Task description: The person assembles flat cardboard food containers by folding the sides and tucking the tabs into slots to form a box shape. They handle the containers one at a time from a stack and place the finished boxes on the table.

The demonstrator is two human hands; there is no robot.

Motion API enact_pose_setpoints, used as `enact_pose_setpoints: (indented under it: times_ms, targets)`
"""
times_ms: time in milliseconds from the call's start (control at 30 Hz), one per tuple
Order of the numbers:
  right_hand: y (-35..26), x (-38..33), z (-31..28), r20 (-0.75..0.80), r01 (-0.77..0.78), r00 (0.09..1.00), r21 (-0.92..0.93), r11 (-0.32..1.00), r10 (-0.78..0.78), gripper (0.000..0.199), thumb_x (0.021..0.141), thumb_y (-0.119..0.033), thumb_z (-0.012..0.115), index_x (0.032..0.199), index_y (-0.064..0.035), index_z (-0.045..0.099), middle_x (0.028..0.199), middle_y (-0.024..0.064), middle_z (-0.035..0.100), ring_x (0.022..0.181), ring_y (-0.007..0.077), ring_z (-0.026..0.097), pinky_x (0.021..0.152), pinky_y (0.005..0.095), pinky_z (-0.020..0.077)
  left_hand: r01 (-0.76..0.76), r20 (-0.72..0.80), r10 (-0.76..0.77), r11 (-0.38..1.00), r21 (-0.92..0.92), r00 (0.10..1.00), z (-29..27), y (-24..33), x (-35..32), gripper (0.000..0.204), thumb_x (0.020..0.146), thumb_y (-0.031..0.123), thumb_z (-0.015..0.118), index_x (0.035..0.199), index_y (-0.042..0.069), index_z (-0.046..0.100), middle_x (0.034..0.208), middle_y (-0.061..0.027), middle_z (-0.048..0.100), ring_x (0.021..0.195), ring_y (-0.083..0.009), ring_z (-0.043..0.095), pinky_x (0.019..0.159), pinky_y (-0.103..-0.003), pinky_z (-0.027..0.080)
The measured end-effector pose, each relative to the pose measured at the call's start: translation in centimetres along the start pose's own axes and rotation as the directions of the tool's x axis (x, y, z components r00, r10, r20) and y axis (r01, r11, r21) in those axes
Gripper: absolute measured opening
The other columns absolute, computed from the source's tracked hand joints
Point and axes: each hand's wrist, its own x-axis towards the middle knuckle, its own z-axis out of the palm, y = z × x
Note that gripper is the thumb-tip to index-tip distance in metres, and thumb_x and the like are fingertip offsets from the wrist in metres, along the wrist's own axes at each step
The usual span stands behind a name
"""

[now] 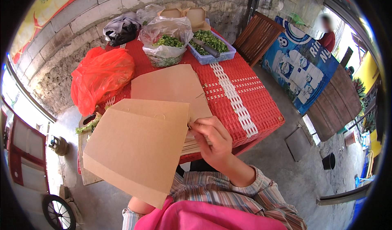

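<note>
A flat brown cardboard box blank (134, 148) is raised, tilted, over the near left of the table. My right hand (214, 141) pinches its right edge near a slot between thumb and fingers. My left forearm (140, 205) goes in under the lower end of the blank, which hides my left hand and its fingers. Behind and below it lies a stack of similar flat cardboard blanks (167, 82), its layered edges showing beside my right wrist.
On the red woven table (245, 95) stand a blue tray (216, 58) of chopped greens with a knife (206, 46), a clear bag (165, 34) of greens, an orange-red plastic bag (102, 74) and opened cardboard boxes (194, 15). A cutting board (90, 175) lies at left. A person (328, 38) is far right.
</note>
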Motion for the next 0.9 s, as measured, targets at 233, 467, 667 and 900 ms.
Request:
enact_pose_setpoints:
  times_ms: [233,467,667,900]
  targets:
    - [1.8,-0.9,0.7,-0.091,0.011,0.995,-0.191,0.981,-0.029,0.027,0.074,0.008,0.076,0.094,0.0010,0.059,0.107,0.0156,0.065,0.089,0.0293,0.066,0.069,0.0347,0.0521,-0.106,0.106,0.111,0.993,-0.051,0.988,3.1,-2.5,2.3,0.033,0.096,0.020,0.069,0.121,-0.001,0.064,0.114,-0.0158,0.068,0.107,-0.0302,0.064,0.092,-0.040,0.048]
    - [5.0,-0.4,0.5,-0.293,0.019,0.956,0.064,0.998,0.000,0.036,0.078,0.007,0.076,0.104,0.0012,0.051,0.122,0.0195,0.062,0.102,0.0299,0.066,0.085,0.0402,0.0539,-0.169,0.255,0.199,0.976,-0.137,0.946,3.7,-3.5,2.6,0.034,0.095,0.019,0.069,0.120,-0.003,0.063,0.114,-0.0163,0.068,0.108,-0.0305,0.064,0.093,-0.039,0.048]
    - [7.4,-1.2,-0.4,-0.187,-0.183,0.966,0.006,0.983,0.180,0.061,0.094,-0.010,0.063,0.147,-0.0002,0.034,0.132,0.0230,0.052,0.112,0.0366,0.056,0.098,0.0420,0.0456,-0.146,0.349,0.264,0.933,-0.330,0.899,1.6,-1.5,1.4,0.035,0.095,0.019,0.070,0.120,-0.004,0.063,0.114,-0.0167,0.068,0.108,-0.0307,0.064,0.093,-0.039,0.048]
    - [7.1,-0.5,-0.8,-0.057,-0.142,0.990,-0.456,0.879,0.130,0.071,0.087,-0.006,0.068,0.149,-0.0024,0.033,0.136,0.0220,0.043,0.124,0.0381,0.045,0.103,0.0455,0.0390,0.166,-0.077,-0.257,0.797,-0.581,0.963,2.9,1.6,0.3,0.028,0.096,0.015,0.067,0.115,-0.005,0.060,0.102,-0.0068,0.065,0.093,-0.0157,0.057,0.079,-0.030,0.045]
